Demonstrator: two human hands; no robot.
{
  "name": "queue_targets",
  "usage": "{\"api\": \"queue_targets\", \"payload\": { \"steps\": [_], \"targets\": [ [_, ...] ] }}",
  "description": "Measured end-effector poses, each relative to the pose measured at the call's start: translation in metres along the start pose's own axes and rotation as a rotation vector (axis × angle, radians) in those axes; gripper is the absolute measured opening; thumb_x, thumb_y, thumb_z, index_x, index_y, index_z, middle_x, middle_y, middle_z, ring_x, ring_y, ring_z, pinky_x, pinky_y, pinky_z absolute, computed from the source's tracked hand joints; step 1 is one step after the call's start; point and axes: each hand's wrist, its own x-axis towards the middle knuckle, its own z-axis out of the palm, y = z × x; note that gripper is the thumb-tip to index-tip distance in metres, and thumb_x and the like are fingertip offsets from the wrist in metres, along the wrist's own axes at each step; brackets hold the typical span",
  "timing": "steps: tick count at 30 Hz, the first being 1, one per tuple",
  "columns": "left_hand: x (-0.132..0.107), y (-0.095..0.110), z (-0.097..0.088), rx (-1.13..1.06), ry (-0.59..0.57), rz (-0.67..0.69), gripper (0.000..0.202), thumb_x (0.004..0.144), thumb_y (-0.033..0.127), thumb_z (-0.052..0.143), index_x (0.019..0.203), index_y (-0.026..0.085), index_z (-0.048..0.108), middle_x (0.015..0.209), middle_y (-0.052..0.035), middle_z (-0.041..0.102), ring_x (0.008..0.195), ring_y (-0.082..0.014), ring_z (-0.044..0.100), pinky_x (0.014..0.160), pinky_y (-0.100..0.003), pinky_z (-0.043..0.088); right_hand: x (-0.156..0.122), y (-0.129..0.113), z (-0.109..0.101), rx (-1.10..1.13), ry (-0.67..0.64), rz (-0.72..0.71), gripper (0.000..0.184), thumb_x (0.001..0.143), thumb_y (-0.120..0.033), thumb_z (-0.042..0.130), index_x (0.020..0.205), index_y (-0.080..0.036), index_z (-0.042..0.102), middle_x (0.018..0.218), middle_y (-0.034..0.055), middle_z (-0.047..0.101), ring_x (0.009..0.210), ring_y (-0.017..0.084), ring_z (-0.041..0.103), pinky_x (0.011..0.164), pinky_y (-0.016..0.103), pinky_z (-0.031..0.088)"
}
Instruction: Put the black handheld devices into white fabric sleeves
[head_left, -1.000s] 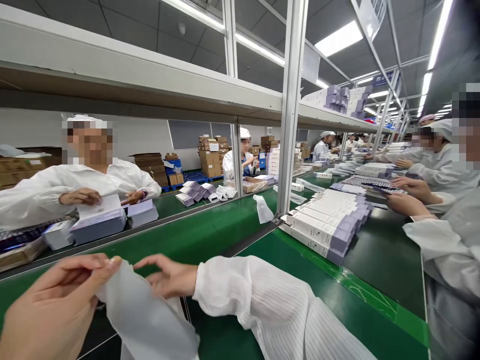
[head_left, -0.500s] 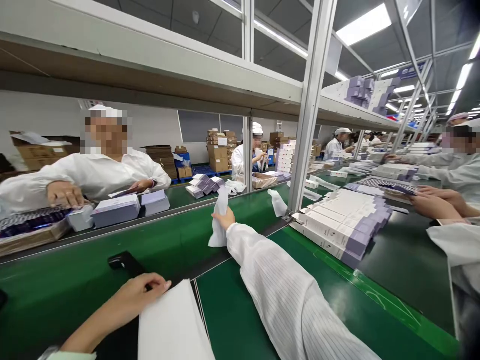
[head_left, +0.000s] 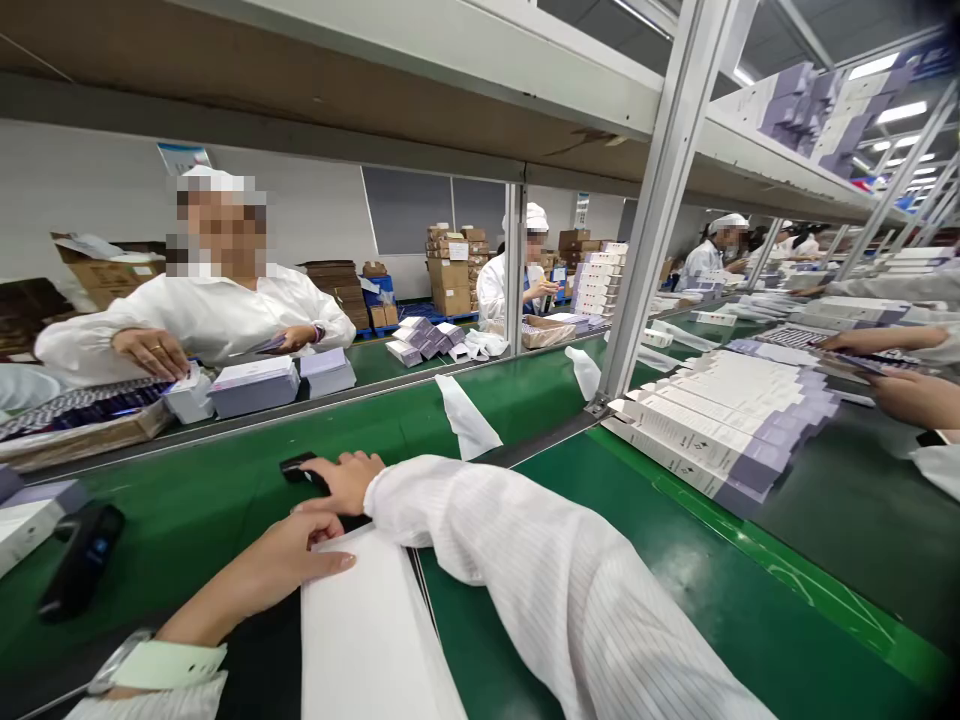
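Note:
A stack of thin white sleeves (head_left: 375, 630) lies in front of me. My left hand (head_left: 274, 565) is at its far edge, with fingers curled and thumb across the top sleeve. Just beyond it, my right hand (head_left: 349, 485) is closed over a black handheld device (head_left: 300, 466) on the green belt (head_left: 247, 480); the hand covers the device's near end. A loose white sleeve (head_left: 469, 420) rests on the belt to the right of my hands. Another black handheld device (head_left: 82, 560) lies at the left.
White and lilac boxes (head_left: 720, 420) lie in rows at the right, beside a metal post (head_left: 660, 230). A shelf (head_left: 420, 110) runs overhead. Across the belt a co-worker (head_left: 202, 310) handles small boxes (head_left: 255, 388). Another person's hands (head_left: 911, 395) are at the far right.
My right hand has let go of the white sleeve, which now lies on the belt, and moved left to the black device. My left hand stays by the stack. The view has shifted.

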Motion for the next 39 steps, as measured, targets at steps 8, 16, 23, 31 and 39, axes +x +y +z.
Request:
{"api": "queue_targets", "payload": {
  "steps": [8,16,23,31,39],
  "targets": [
    [-0.006,0.016,-0.01,0.122,0.077,-0.061,0.033,0.066,0.05,0.047,0.063,0.019,0.059,0.071,-0.0018,0.055,0.065,-0.0176,0.048,0.052,-0.023,0.031,0.006,0.03,-0.009,0.826,0.274,0.54,0.045,0.062,-0.027,0.061,0.105,-0.024,0.046,0.098,0.0024,0.054,0.091,0.018,0.051,0.077,0.031,0.042],
    [-0.015,0.022,0.006,0.252,0.223,0.066,0.023,0.075,0.041,0.037,0.069,0.021,0.047,0.066,0.0025,0.052,0.057,-0.0133,0.047,0.05,-0.02,0.032,-0.026,0.034,-0.072,1.612,0.181,0.243,0.098,0.051,-0.007,0.066,0.121,-0.036,0.004,0.084,-0.0013,0.055,0.069,0.017,0.059,0.053,0.031,0.048],
    [-0.019,0.009,0.008,0.33,0.334,0.195,0.026,0.077,0.042,0.039,0.075,0.023,0.056,0.094,-0.0023,0.051,0.085,-0.019,0.048,0.063,-0.024,0.039,-0.044,0.016,-0.078,1.522,0.129,0.172,0.098,0.047,-0.019,0.074,0.119,-0.037,0.01,0.084,-0.0022,0.05,0.064,0.016,0.059,0.054,0.037,0.05],
    [-0.021,0.015,0.012,0.42,0.376,0.238,0.021,0.081,0.034,0.032,0.078,0.022,0.049,0.082,-0.0018,0.049,0.071,-0.0155,0.048,0.058,-0.023,0.036,-0.043,0.011,-0.073,1.42,0.133,0.149,0.096,0.048,-0.022,0.073,0.119,-0.037,0.011,0.094,0.0009,0.047,0.065,0.016,0.058,0.051,0.037,0.051],
    [-0.021,0.014,0.011,0.461,0.428,0.204,0.028,0.078,0.044,0.036,0.076,0.022,0.054,0.096,-0.0039,0.042,0.078,-0.0169,0.047,0.05,-0.022,0.034,-0.041,0.011,-0.064,1.386,0.142,0.135,0.087,0.049,-0.031,0.072,0.116,-0.032,0.017,0.085,0.0001,0.051,0.062,0.015,0.057,0.046,0.031,0.05]
  ]
}}
